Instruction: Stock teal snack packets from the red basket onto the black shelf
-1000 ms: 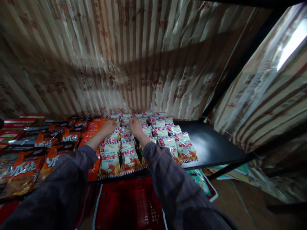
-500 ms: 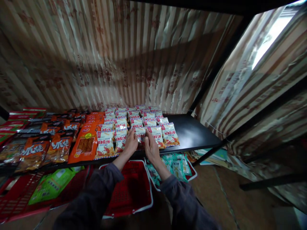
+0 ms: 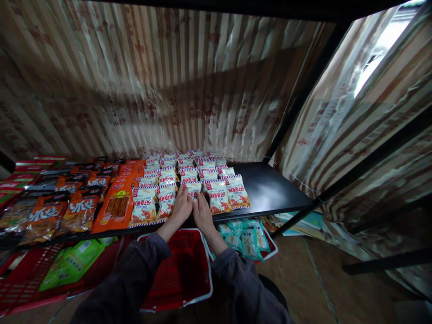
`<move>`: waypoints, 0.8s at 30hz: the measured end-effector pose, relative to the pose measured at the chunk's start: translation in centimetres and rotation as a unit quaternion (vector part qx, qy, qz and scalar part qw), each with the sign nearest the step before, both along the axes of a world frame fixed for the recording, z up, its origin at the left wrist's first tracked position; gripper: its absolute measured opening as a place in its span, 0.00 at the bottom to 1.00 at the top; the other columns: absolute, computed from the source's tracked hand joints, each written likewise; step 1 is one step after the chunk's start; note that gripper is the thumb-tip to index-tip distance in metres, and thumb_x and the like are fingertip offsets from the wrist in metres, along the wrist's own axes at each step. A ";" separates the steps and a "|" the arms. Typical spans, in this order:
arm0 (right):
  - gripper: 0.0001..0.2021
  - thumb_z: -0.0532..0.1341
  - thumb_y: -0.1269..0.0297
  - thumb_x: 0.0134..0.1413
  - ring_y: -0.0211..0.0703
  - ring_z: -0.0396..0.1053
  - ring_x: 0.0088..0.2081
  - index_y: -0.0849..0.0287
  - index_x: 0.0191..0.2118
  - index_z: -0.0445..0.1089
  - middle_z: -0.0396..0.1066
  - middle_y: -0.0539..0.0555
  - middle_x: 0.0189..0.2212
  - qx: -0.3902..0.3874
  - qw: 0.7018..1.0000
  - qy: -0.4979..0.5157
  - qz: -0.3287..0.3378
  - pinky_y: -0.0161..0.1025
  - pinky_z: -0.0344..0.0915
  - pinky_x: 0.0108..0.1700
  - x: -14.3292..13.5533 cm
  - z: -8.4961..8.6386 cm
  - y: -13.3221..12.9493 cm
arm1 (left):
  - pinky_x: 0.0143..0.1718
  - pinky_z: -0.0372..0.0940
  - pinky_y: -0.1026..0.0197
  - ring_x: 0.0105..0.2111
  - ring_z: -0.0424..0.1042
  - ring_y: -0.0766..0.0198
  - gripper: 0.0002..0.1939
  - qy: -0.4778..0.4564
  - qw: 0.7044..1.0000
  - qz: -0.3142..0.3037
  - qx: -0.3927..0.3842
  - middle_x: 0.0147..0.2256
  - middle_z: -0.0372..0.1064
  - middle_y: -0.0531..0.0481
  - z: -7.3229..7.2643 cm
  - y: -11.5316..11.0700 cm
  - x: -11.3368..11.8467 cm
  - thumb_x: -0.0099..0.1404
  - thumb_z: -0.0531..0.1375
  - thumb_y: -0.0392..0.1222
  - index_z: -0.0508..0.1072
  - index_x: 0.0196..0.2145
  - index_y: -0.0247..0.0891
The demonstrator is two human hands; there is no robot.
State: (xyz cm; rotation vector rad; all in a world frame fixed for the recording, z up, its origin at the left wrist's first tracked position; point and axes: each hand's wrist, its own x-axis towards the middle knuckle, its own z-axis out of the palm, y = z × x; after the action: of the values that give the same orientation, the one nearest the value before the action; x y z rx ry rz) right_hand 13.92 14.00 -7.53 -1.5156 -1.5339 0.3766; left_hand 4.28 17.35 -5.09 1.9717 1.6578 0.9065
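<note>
Several rows of white snack packets (image 3: 218,198) with red lettering and striped edges lean on the black shelf. At the middle of the front row, my left hand (image 3: 182,205) has its closed fingers on the left side of one white packet (image 3: 192,186). My right hand (image 3: 202,211) grips the same packet from the right, its thumb close to the left one. The hands nearly touch and hide the packet's lower part.
Orange packets (image 3: 116,204) and brown-orange snack bags (image 3: 79,209) stand left on the black shelf (image 3: 266,191). Below are a red basket (image 3: 184,274), a basket of teal packets (image 3: 249,238) and a green bag (image 3: 72,263) in another red basket. A black post rises right.
My hands have come closer together, the right one moving left and slightly down. The packet between them sits slightly lower, covered more by the fingers. The view has shifted slightly.
</note>
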 end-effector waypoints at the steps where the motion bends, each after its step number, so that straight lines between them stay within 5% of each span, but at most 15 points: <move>1: 0.28 0.43 0.55 0.62 0.52 0.54 0.61 0.70 0.59 0.59 0.59 0.68 0.58 -0.001 1.000 -0.002 0.005 0.53 0.53 0.61 -0.1 0.1 0.1 | 0.63 0.48 0.53 0.63 0.48 0.56 0.22 0.005 1.000 0.003 0.000 0.62 0.49 0.33 0.1 -0.1 0.0 0.65 0.45 0.35 0.63 0.55 0.25; 16: 0.28 0.43 0.56 0.61 0.50 0.56 0.60 0.70 0.60 0.56 0.59 0.67 0.58 -0.020 0.999 0.032 0.024 0.50 0.52 0.62 0.6 2.6 3.5 | 0.63 0.48 0.52 0.64 0.45 0.52 0.26 0.053 0.997 0.035 0.040 0.63 0.47 0.30 -0.3 -0.4 0.0 0.62 0.48 0.34 0.58 0.57 0.21; 24: 0.27 0.43 0.55 0.62 0.49 0.57 0.60 0.67 0.59 0.58 0.60 0.65 0.58 -0.003 0.998 0.060 0.018 0.49 0.53 0.61 -0.1 2.5 5.2 | 0.62 0.50 0.46 0.64 0.43 0.48 0.27 0.132 0.985 -0.008 0.111 0.61 0.50 0.30 -0.8 -0.5 -0.7 0.59 0.48 0.30 0.58 0.56 0.22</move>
State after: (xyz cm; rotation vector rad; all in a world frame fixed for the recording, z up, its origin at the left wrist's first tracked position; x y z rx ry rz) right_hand 13.79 19.20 -5.04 -1.4455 -1.4690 0.4849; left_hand 3.54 16.86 -5.91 2.3401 1.7408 0.8881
